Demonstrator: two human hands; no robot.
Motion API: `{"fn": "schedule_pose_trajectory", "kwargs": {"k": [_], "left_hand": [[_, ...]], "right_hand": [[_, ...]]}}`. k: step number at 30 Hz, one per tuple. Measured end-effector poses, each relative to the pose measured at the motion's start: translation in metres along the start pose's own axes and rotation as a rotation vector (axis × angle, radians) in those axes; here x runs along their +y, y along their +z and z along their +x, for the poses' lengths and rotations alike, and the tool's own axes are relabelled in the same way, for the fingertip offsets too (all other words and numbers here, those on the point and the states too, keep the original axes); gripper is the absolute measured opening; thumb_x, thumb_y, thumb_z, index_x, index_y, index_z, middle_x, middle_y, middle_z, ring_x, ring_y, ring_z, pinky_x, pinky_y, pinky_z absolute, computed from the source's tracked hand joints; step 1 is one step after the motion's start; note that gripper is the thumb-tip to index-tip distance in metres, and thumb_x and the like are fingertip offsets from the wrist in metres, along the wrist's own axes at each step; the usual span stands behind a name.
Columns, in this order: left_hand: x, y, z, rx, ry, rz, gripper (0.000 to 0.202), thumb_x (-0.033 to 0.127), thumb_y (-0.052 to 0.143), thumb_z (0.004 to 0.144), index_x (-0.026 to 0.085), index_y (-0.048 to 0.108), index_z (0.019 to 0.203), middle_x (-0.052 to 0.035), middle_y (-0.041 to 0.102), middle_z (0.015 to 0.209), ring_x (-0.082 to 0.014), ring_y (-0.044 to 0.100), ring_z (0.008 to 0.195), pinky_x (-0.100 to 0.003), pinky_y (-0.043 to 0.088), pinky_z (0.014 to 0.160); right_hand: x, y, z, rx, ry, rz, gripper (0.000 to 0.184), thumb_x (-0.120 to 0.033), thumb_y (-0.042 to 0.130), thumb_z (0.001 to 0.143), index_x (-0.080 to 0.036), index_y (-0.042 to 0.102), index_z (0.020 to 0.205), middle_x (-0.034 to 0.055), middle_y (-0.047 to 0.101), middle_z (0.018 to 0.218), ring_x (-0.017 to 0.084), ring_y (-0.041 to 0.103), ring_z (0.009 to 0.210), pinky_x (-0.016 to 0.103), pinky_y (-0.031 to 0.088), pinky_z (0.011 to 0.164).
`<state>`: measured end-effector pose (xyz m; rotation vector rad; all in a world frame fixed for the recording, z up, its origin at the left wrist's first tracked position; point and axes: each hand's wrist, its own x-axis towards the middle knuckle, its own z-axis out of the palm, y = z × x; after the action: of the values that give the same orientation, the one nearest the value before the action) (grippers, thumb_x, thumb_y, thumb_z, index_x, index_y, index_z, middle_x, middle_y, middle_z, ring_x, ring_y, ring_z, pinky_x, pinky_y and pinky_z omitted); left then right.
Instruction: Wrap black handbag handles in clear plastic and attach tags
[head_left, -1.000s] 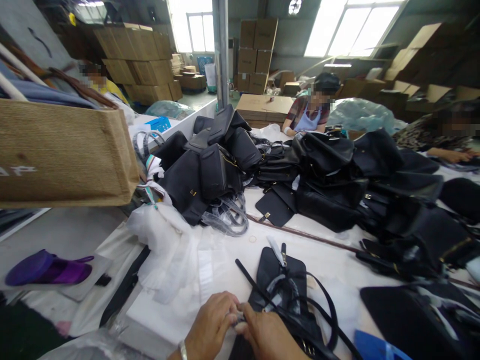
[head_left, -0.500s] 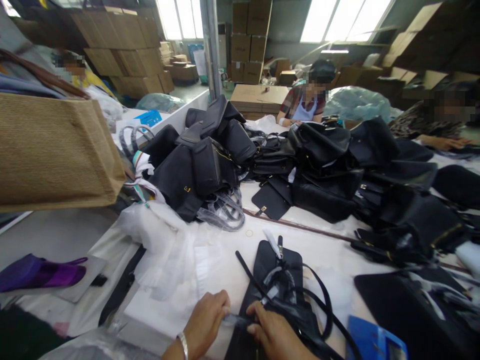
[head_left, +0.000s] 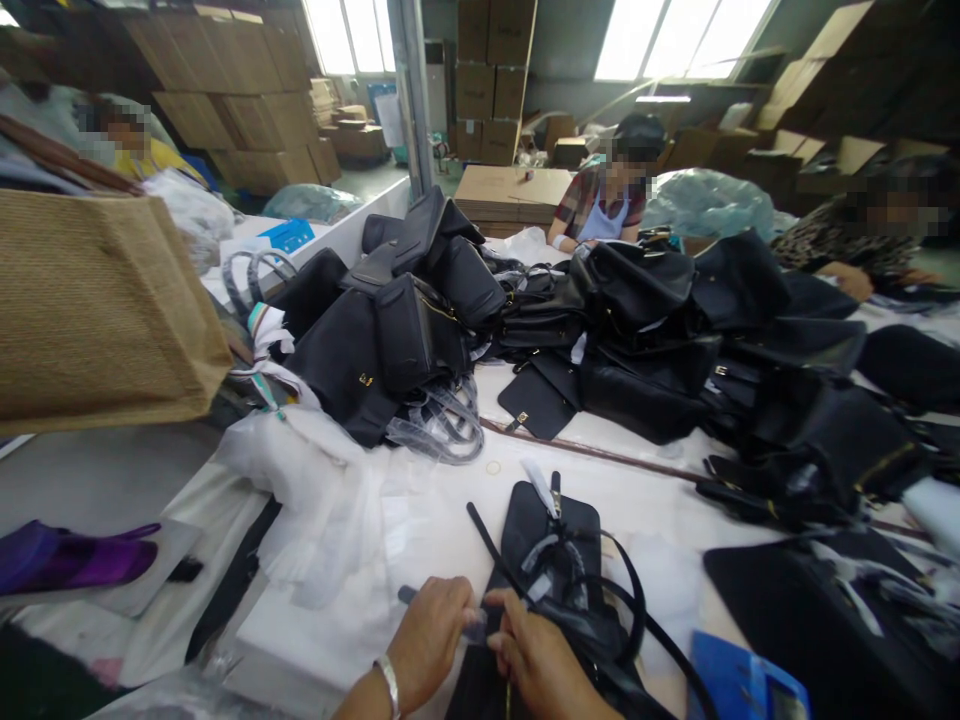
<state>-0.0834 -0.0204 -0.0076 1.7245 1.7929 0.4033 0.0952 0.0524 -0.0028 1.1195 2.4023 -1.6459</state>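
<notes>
The hands of a worker meet low in the frame, close together over the near edge of a white surface [head_left: 480, 490]. The left hand [head_left: 427, 635], a silver-coloured bracelet at its wrist, is closed, its fingers pinching a piece of clear film [head_left: 475, 630]; a dark strip end [head_left: 407, 594] juts out past its far side. The right hand [head_left: 544, 650] has curled fingers just beside the same film, though whether they grip it cannot be told.

Beneath and beyond them lies a black bag [head_left: 517, 530], flat on the surface, its long axis running away from the worker and leaning slightly to the right at the far end. The right hand is the nearer, directly over the bag's near part; the left hand is at its left side, partly over the pale surface. Loose black straps [head_left: 640, 595] loop out to the bag's right, clear of the fingers, and a white tag [head_left: 537, 482] lies at its far end. A blue object [head_left: 742, 680] is just right of the straps, while a heap of black bags [head_left: 645, 395] fills the surface farther off.
</notes>
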Motion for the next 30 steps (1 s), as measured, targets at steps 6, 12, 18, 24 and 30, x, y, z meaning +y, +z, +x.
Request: {"fn": "schedule_pose_trajectory", "kwargs": {"k": [6,12,18,24,30], "left_hand": [[0.005,0.028,0.04,0.002,0.149,0.061,0.011,0.011,0.048,0.088,0.019,0.055,0.09,-0.0052,0.064,0.088,-0.023,0.059,0.085,-0.038,0.042,0.08],[-0.004,0.055,0.045,0.088,0.139,0.042,0.022,0.008,0.045,0.088,0.017,0.059,0.103,-0.0095,0.064,0.106,-0.0248,0.057,0.106,-0.047,0.038,0.101],[-0.043,0.049,-0.039,0.557,-0.327,-0.202,0.031,0.022,0.036,0.094,0.021,0.055,0.118,-0.0101,0.058,0.123,-0.0209,0.051,0.12,-0.04,0.041,0.104],[-0.1,0.051,-0.092,0.57,-0.726,-0.33,0.023,0.03,0.04,0.089,0.02,0.059,0.095,-0.0064,0.068,0.095,-0.0223,0.065,0.093,-0.036,0.05,0.086],[-0.104,0.06,-0.131,0.551,-0.92,-0.24,0.028,0.036,0.045,0.085,0.016,0.051,0.103,-0.0132,0.06,0.106,-0.029,0.058,0.104,-0.043,0.043,0.093]], "right_hand": [[0.012,0.001,0.007,0.081,0.064,-0.231,0.038,-0.008,0.041,0.085,-0.016,0.044,0.121,0.007,0.069,0.087,0.02,0.067,0.08,0.026,0.046,0.069],[0.026,0.003,0.015,0.216,-0.026,-0.589,0.026,-0.003,0.043,0.084,-0.018,0.058,0.099,0.0112,0.065,0.096,0.025,0.063,0.088,0.033,0.045,0.078],[0.002,0.011,0.02,0.218,-0.113,-0.607,0.017,-0.013,0.043,0.092,-0.021,0.057,0.084,0.0051,0.063,0.082,0.021,0.061,0.075,0.029,0.04,0.068],[-0.043,0.052,0.06,-0.069,-0.225,-0.685,0.007,-0.021,0.06,0.086,-0.018,0.057,0.092,0.0075,0.066,0.089,0.024,0.063,0.082,0.03,0.042,0.071],[-0.037,0.087,0.082,-0.252,-0.234,-0.71,0.022,-0.007,0.059,0.079,-0.015,0.058,0.101,0.0112,0.067,0.097,0.025,0.064,0.091,0.032,0.045,0.075]]}}
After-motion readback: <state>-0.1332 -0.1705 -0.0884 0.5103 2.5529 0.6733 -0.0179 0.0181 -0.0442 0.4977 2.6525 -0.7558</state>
